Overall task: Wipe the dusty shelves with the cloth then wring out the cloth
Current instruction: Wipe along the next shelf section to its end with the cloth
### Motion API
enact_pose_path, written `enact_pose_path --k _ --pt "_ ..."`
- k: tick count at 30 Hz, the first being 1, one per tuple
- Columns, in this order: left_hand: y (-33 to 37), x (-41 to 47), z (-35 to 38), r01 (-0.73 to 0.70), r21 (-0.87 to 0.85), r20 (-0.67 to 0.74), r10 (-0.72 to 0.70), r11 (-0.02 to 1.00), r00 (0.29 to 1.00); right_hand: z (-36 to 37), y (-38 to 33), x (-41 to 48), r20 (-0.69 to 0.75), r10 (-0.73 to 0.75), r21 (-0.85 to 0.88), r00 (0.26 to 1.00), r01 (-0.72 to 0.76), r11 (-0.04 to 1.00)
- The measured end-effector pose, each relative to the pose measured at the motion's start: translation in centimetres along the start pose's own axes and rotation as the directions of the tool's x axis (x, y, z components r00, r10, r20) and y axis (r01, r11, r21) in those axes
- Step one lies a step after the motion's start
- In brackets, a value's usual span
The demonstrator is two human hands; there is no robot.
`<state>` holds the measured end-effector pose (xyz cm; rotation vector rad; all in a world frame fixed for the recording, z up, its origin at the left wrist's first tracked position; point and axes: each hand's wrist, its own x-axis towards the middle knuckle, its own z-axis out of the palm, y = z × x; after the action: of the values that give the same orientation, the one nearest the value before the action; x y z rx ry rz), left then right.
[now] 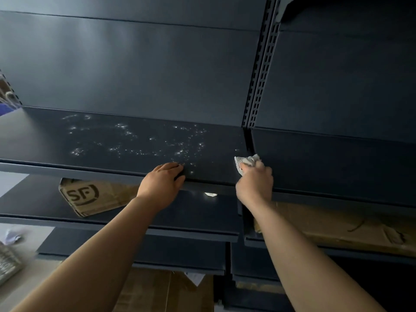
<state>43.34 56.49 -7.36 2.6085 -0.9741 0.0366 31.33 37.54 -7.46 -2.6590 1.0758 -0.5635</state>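
A dark blue metal shelf (67,140) spans the middle of the view, its top speckled with pale dust or droplets. My right hand (255,183) is closed around a crumpled light grey cloth (245,162) and holds it at the shelf's front right corner, beside the slotted upright. My left hand (163,184) rests flat on the front lip of the same shelf, fingers spread over the edge and holding nothing. The neighbouring shelf (337,165) to the right looks free of speckles.
A slotted upright post (258,82) divides the two shelf bays. On the lower shelf lies a cardboard box (90,197) marked SF, and flat cardboard (337,226) fills the lower right shelf. More boxes (157,289) sit at the bottom. Further shelf edges jut out below my arms.
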Motion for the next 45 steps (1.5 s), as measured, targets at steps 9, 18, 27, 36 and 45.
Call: enact_pose_path --k 9,18,27,36,45 --pt "-2.4 1.1 -1.5 -0.063 0.052 0.014 0.063 0.997 0.998 -1.6 -2.1 2.5 -0.073 -0.104 0.144 0.992 0.114 0.983" --pt "-4.3 2.9 -1.6 0.077 0.029 -0.039 -0.076 0.997 0.996 2.3 -0.8 6.0 0.066 -0.004 -0.226 0.998 0.019 0.974" --pt "-3.9 6.0 -1.3 0.106 0.034 -0.087 -0.103 0.994 0.991 3.5 -5.9 5.9 0.138 -0.507 0.133 0.851 0.491 0.861" --pt "-4.8 6.3 -0.3 0.117 -0.040 -0.131 -0.122 0.992 0.984 4.3 -1.2 14.0 0.095 -0.031 -0.247 0.995 0.053 0.967" --pt "-5.3 6.9 -0.9 0.101 -0.015 -0.092 -0.102 0.995 0.991 4.6 -8.9 11.2 0.184 -0.470 0.232 0.863 0.427 0.874"
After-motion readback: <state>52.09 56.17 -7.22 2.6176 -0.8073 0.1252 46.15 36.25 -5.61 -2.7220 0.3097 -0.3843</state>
